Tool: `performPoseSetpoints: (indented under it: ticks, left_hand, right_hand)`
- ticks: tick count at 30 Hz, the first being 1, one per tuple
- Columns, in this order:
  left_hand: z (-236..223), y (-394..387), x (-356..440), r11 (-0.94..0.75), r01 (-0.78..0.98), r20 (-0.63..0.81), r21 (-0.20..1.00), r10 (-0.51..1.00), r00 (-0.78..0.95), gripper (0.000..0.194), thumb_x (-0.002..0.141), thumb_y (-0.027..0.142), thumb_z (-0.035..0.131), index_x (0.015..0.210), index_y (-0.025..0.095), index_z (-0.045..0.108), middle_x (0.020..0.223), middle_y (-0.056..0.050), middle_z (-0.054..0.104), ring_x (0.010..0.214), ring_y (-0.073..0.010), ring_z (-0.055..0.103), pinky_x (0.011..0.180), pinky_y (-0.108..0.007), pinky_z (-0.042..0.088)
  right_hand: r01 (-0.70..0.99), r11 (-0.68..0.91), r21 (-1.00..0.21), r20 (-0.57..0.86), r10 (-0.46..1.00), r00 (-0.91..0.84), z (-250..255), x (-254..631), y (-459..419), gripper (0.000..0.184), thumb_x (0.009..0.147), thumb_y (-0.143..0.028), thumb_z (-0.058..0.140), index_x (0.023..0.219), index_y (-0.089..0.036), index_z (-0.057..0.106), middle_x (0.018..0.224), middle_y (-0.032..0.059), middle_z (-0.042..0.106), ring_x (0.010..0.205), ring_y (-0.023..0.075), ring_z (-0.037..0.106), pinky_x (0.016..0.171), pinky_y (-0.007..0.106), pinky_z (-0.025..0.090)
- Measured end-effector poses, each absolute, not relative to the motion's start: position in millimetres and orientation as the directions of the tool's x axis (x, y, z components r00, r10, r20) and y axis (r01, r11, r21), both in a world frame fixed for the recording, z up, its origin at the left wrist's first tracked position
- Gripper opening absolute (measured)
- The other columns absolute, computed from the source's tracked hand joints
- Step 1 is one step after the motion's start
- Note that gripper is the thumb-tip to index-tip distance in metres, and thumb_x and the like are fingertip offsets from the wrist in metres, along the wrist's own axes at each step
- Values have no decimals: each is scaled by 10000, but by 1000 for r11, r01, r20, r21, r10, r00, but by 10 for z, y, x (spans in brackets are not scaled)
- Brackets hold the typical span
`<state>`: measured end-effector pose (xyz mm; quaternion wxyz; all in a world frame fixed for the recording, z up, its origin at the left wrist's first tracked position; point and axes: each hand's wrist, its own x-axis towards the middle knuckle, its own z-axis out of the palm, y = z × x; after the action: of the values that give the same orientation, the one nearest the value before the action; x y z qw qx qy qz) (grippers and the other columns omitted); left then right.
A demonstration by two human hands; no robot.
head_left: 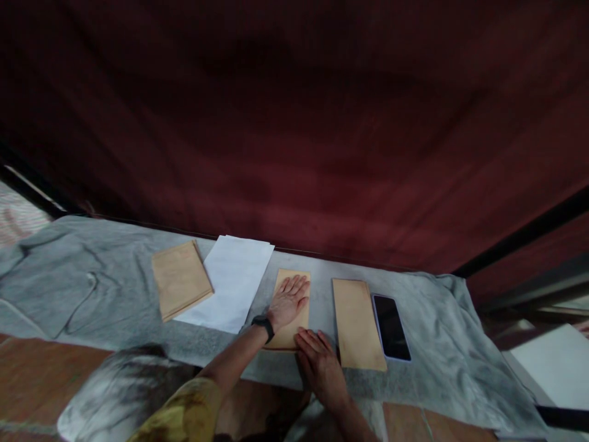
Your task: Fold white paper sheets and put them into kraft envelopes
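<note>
Two hands are pressed flat, fingers extended and together, on a brown envelope [289, 319] lying on the grey cloth [92, 288]: the left hand [288, 302] covers its middle, the right hand [319, 362] its near edge. Much of the envelope is thus hidden.

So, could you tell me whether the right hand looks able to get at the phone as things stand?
Probably yes: the right hand rests just left of the phone, with only a flat brown envelope lying between them and nothing standing in the way.
</note>
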<state>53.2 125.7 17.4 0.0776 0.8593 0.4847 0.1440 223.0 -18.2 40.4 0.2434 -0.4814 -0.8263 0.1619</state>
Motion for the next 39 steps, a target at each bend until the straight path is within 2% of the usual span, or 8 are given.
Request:
performPoseSetpoints:
  ticks: [5, 9, 13, 22, 25, 29, 34, 39]
  left_hand:
    - [134, 1186, 495, -602, 758, 173, 251, 798, 577, 540, 1041, 402, 270, 1541, 198, 290, 1599, -76, 328, 1490, -197, 248, 1232, -430, 137]
    - [177, 1033, 411, -653, 708, 167, 269, 756, 633, 554, 1035, 426, 321, 1542, 205, 286, 1604, -64, 320, 1494, -186, 237, 1232, -398, 151]
    - [229, 884, 336, -666, 678, 150, 311, 739, 657, 566, 1015, 439, 403, 1531, 225, 314, 1595, -53, 340, 1490, -202, 250, 1225, -401, 186]
    - [417, 586, 168, -618, 643, 42, 452, 735, 677, 478, 1057, 429, 279, 1471, 250, 435, 1554, -17, 419, 1463, -158, 312, 1206, -367, 247]
    - [445, 440, 99, -610, 636, 29, 473, 732, 681, 461, 1049, 443, 319, 1440, 263, 481, 1534, -14, 450, 1449, -160, 341, 1201, -363, 264]
    - [379, 192, 39, -600, 685, 90, 413, 775, 625, 453, 1043, 386, 366, 1479, 275, 422, 1548, -12, 427, 1448, -159, 344, 1198, -371, 278]
    - [244, -30, 63, -548, 808, 191, 218, 835, 515, 468, 1042, 292, 331, 1507, 267, 375, 1569, -15, 391, 1451, -162, 340, 1201, -383, 273]
    - [141, -180, 70, -322, 936, 317, 139, 910, 266, 524, 1016, 350, 364, 1512, 182, 378, 1569, -108, 377, 1444, -247, 360, 1178, -436, 309]
  right_hand:
    - [715, 502, -487, 305, 865, -399, 346, 2219, -169, 400, 994, -212, 444, 1369, -288, 562, 1342, 34, 640, 1248, 194, 589, 1123, 435, 413]
    - [725, 490, -484, 310, 871, -382, 311, 2209, -165, 394, 983, -191, 449, 1334, -299, 593, 1325, 20, 652, 1223, 193, 603, 1124, 443, 409]
    - [732, 469, -493, 290, 883, -370, 286, 2202, -169, 359, 990, -212, 452, 1296, -292, 622, 1323, 11, 653, 1229, 190, 595, 1144, 444, 383]
    - [725, 507, -467, 305, 861, -407, 290, 2226, -181, 400, 990, -186, 408, 1343, -268, 578, 1369, 22, 620, 1268, 181, 559, 1153, 446, 370]
    - [729, 511, -456, 300, 859, -415, 290, 2249, -169, 396, 987, -164, 401, 1319, -261, 594, 1361, 26, 625, 1263, 181, 561, 1150, 444, 375]
    - [734, 529, -425, 345, 845, -410, 272, 2232, -182, 412, 980, -149, 400, 1334, -249, 586, 1342, 42, 639, 1252, 181, 569, 1154, 449, 370]
    - [795, 495, -350, 412, 844, -344, 208, 1984, -423, 468, 987, -171, 392, 1449, -177, 467, 1433, 87, 561, 1357, 208, 476, 1183, 474, 322]
    - [837, 471, -278, 369, 857, -360, 141, 1842, -663, 549, 985, -283, 456, 1515, -175, 364, 1510, 79, 468, 1390, 226, 440, 1166, 420, 353]
